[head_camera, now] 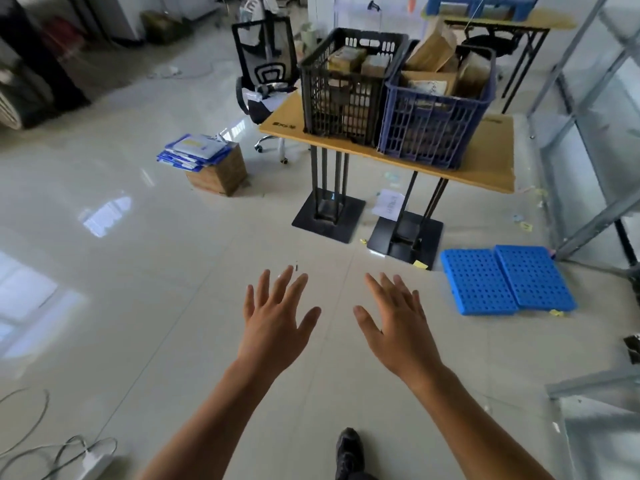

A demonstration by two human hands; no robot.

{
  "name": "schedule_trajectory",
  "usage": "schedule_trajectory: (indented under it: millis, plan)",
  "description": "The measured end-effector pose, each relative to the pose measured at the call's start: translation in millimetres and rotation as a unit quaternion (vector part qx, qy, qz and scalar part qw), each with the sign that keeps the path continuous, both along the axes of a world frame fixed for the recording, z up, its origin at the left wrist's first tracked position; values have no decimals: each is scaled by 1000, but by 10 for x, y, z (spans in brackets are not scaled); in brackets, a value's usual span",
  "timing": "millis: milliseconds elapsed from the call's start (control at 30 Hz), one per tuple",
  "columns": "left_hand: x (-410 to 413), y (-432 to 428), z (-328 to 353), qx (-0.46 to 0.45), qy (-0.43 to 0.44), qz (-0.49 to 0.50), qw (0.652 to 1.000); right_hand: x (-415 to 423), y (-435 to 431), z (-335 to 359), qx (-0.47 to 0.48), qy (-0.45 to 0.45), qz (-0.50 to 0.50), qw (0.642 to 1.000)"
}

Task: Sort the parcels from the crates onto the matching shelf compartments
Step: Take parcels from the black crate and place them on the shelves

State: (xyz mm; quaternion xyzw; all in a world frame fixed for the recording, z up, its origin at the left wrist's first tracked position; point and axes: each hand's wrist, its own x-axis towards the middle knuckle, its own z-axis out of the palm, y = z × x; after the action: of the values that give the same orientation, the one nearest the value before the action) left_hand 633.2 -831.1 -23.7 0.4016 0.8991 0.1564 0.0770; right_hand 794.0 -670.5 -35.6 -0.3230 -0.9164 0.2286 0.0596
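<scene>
A black crate (341,98) and a blue crate (433,116) stand side by side on a wooden table (485,157) ahead of me. Both hold brown cardboard parcels (433,51), some sticking up above the blue crate's rim. My left hand (275,323) and my right hand (398,323) are stretched out in front of me over the floor, palms down, fingers spread, holding nothing. Both hands are well short of the table. The metal shelf frame (588,109) runs along the right edge of the view.
A black office chair (266,71) stands behind the table's left end. On the floor are a cardboard box with blue packets (207,161), two blue plastic panels (505,280), a sheet of paper (389,204), and cables (52,448) at the lower left. My shoe (349,452) shows below.
</scene>
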Motion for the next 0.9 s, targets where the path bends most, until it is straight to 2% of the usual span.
schedule_trajectory:
  millis: [233, 433, 700, 900]
  plan:
    - [-1019, 875, 298, 40, 34, 14, 999, -1064, 984, 231, 33, 7, 14, 999]
    - [-2173, 1451, 192, 75, 47, 16, 996, -2079, 1630, 253, 45, 15, -1, 999]
    - [-3589, 2253, 276, 83, 39, -47, 995, -3343, 2171, 532, 45, 17, -72, 996]
    - [-4310, 3037, 392, 89, 42, -98, 990, -3917, 2671, 652, 62, 11, -104, 993]
